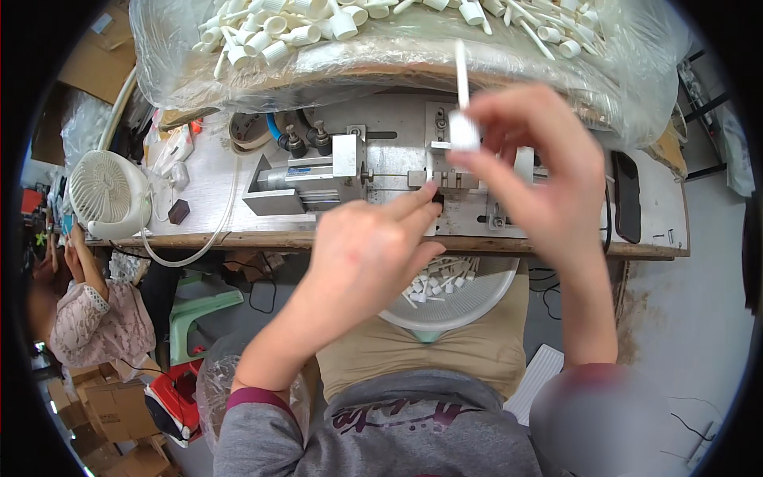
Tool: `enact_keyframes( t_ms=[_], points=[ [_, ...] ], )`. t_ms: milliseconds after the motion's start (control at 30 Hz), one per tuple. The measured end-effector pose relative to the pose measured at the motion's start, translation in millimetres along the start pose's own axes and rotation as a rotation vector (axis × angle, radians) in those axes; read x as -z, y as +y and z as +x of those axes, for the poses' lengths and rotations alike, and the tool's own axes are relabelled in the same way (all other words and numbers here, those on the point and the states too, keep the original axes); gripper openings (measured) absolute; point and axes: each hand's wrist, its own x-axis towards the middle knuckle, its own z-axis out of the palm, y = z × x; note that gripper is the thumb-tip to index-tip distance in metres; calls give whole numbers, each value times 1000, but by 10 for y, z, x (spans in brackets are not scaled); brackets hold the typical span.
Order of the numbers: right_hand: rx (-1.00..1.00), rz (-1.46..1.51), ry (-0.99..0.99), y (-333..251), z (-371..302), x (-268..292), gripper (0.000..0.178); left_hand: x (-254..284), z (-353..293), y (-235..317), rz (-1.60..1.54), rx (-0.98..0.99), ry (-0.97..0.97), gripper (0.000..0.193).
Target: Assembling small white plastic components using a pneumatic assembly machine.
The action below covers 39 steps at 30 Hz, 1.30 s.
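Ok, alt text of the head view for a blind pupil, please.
A right hand holds a stemmed white cap above a workbench, with the left hand at a metal fixture. Similar caps are heaped beyond; a basket of small white parts sits at the lap.

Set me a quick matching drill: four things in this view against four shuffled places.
1. white capped stick
2. white fan
3. round basket
4. black phone

A. at the right end of the bench
B. in the grip of the right hand
C. below the bench's front edge
D. at the bench's left end

Pairs: 1-B, 2-D, 3-C, 4-A
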Motion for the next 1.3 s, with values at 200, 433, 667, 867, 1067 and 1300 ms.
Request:
enact_keyframes(
  t_ms=[200,433,667,867,1067,1300],
  points=[
    [24,-247,-76,-167,-770,-308,35,647,645,-358,308,5,524,24],
    [85,-593,-226,-163,-756,-565,21,627,1040,-404,343,180,458,28],
    [28,-664,-374,-269,-597,-519,18,585,1008,-302,-252,224,462,24],
    [40,-535,-342,-246,-447,-361,26,484,373,-137,-402,-13,318,35],
    [-101,-268,135,138,281,114,12,111,-96,73,-105,-109,207,35],
    [-127,-428,-20,640,1080,14,29,-245,-164,39,117,-92,98,25]
  ],
)
